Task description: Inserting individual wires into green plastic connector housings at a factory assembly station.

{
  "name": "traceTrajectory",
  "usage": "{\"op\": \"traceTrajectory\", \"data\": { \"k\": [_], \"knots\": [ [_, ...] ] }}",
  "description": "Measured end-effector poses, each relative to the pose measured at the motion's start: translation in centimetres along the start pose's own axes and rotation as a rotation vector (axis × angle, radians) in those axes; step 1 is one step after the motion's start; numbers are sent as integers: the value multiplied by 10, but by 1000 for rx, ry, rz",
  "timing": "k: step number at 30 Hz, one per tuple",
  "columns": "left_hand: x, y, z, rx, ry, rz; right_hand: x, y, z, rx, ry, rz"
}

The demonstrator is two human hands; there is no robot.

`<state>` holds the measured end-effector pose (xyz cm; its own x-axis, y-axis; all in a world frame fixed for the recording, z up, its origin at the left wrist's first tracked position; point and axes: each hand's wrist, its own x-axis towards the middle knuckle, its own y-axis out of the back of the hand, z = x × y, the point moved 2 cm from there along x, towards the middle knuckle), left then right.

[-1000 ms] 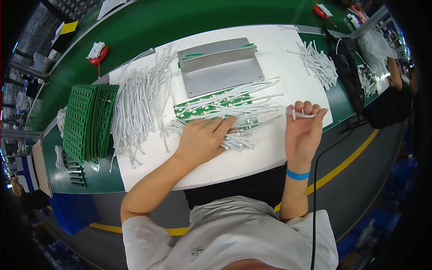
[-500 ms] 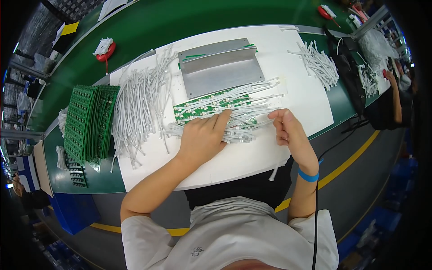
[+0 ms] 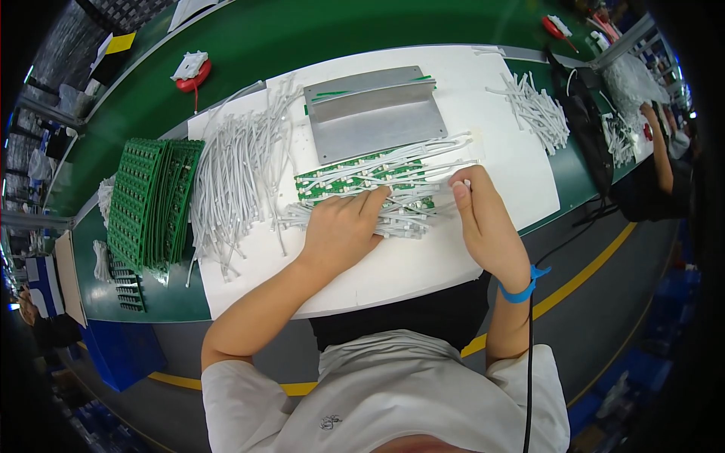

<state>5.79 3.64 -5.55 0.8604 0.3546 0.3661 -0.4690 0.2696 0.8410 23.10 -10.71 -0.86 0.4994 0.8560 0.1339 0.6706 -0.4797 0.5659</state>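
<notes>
A green circuit board panel [image 3: 308, 186] lies on the white work sheet, with several white cables [image 3: 393, 160] strung across it and running to the right. My left hand [image 3: 341, 230] rests over its near edge, index finger stretched across the cables, steadying the board; its thumb is partly hidden. To the right of the board, my right hand [image 3: 489, 223] is closed, thumb and index finger pinching a white cable end. A blue band circles that wrist. Behind the board stands a grey metal fixture [image 3: 377, 124] with an upright ridge and a green strip along it.
A large heap of white cables [image 3: 238, 181] lies left of the board, beside a stack of green circuit boards [image 3: 140, 204]. A smaller cable pile [image 3: 538, 113] sits at right. A red round holder [image 3: 194, 75] stands on the green bench. Another person's arm [image 3: 661, 155] shows far right.
My right hand has turned and risen slightly, its fingertips now pinched farther up beside the cable ends. My left hand stays on the board. The whole view has shifted slightly.
</notes>
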Motion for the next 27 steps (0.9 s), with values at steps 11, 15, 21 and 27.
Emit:
{"op": "traceTrajectory", "data": {
  "k": [11,15,21,27],
  "knots": [
    [-3,3,-2,-10,-60,-19,3,-12,-8,-225,-104,-79],
    [-2,5,0,-21,-68,-6,-1,-22,11,-8,100,161],
    [-3,4,-1,-49,-23,-21,4,-24,9,86,101,221],
    [-3,5,0,-30,-19,-40,7,-25,10,46,112,214]
  ]
}}
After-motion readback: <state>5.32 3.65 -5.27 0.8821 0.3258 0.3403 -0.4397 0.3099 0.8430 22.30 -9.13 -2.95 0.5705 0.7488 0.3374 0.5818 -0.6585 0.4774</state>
